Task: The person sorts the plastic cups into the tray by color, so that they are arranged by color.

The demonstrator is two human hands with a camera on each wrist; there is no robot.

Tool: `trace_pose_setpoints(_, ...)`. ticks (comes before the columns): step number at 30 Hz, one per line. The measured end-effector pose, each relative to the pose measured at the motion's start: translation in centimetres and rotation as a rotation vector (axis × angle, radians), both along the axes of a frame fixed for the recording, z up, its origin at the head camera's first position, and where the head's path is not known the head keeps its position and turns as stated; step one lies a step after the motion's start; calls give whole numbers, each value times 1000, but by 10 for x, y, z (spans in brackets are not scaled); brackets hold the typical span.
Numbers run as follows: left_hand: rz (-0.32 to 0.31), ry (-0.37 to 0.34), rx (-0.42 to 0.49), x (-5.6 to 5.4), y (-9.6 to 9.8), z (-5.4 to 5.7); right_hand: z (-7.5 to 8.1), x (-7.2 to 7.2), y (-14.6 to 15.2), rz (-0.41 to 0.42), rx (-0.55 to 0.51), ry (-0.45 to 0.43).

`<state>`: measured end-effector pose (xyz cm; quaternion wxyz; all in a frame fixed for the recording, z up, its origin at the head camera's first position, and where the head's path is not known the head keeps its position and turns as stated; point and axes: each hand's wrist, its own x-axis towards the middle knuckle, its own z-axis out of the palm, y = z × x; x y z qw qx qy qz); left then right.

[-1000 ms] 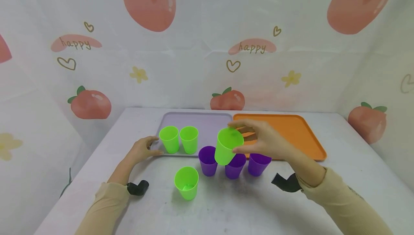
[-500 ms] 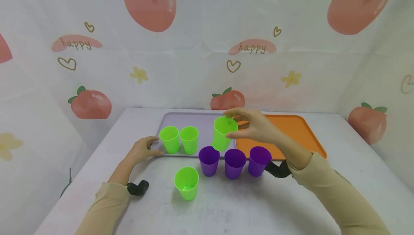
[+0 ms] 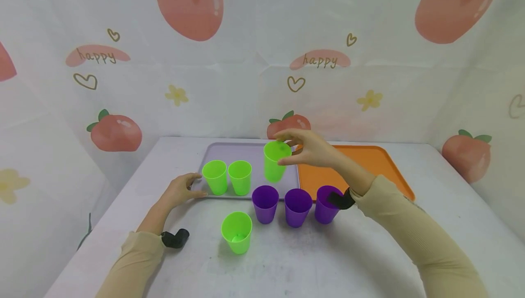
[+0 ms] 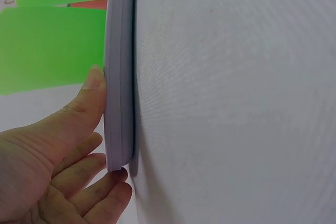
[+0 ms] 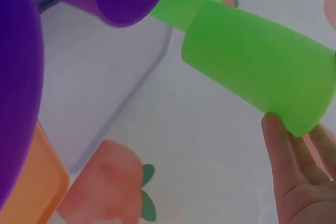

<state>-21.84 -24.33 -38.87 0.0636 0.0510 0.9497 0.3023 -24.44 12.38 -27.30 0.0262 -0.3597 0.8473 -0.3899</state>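
My right hand (image 3: 309, 150) grips a bright green cup (image 3: 272, 168) by its rim, upright over the right part of the lilac-grey tray (image 3: 246, 151). In the right wrist view, the thumb and fingers meet the held cup (image 5: 257, 64) at its wide end. Two more green cups, one left (image 3: 215, 180) and one right (image 3: 240, 180), stand side by side at the tray's front left. My left hand (image 3: 178, 191) holds that tray's front left corner. The left wrist view has its thumb against the rim (image 4: 113, 103) and its fingers around the corner.
Three purple cups, left (image 3: 265, 209), middle (image 3: 297, 211) and right (image 3: 324, 213), stand before the trays; the black wrist strap (image 3: 342, 199) overlaps the right one. Another green cup (image 3: 237, 238) stands nearer. An orange tray (image 3: 365, 166) adjoins the grey one. A printed cloth (image 3: 229, 84) hangs behind.
My right hand has carried the green cup away from me and slightly left, from above the purple cups to over the grey tray. The left hand has stayed at the tray corner.
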Motion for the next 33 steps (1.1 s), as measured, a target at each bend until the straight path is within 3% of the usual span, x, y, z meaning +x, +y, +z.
trace_pose_setpoints(20, -3, 2, -29, 3, 3, 3, -10, -40, -25, 97, 123, -3)
trace_pose_setpoints(33, -2, 7, -22, 3, 4, 2, -15, -57, -40, 180, 268, -138)
